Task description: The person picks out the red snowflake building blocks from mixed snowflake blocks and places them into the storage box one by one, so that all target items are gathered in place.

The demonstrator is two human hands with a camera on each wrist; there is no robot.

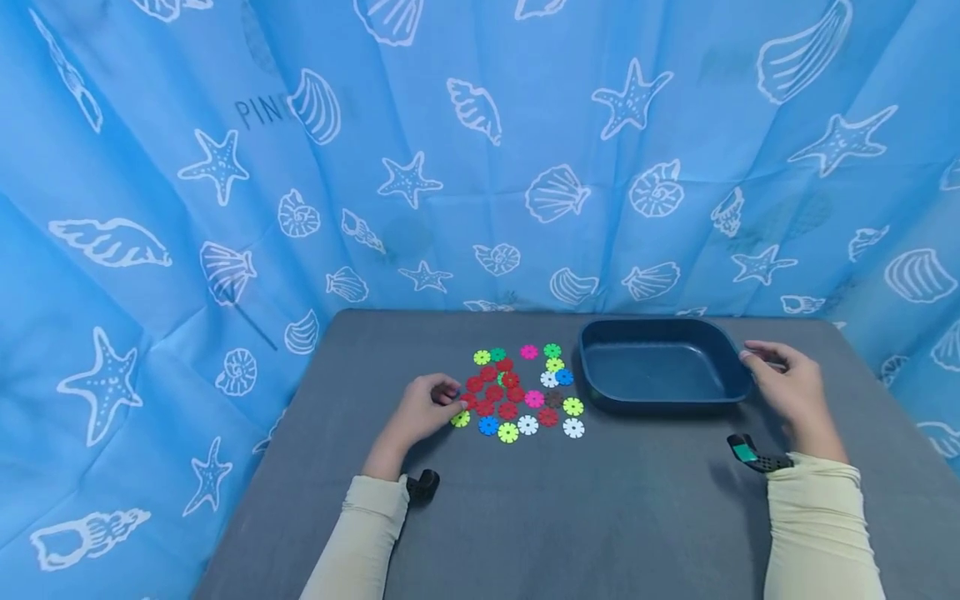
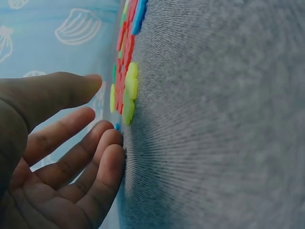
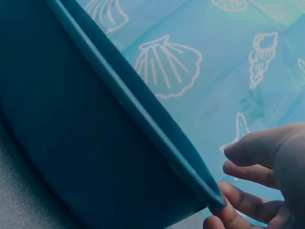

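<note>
Several notched plastic interlocking discs (image 1: 507, 411) lie flat on the grey table, many of them red, others yellow, green, blue, pink and white. My left hand (image 1: 427, 408) is at the left edge of this spread, its fingers loosely bent and the thumb apart from them. In the left wrist view, yellow discs (image 2: 129, 93) lie just beyond the thumb, and nothing shows between the fingers. To the right stands a dark blue rectangular basin (image 1: 663, 407). My right hand (image 1: 791, 387) is at its right end, with fingertips (image 3: 231, 191) touching the rim corner and the thumb off the rim.
The grey cloth-covered table (image 1: 592, 517) ends at a blue curtain (image 1: 480, 208) printed with shells and starfish. The basin sits near the far edge, right beside the discs. Black straps with small devices (image 1: 750, 454) are on both wrists.
</note>
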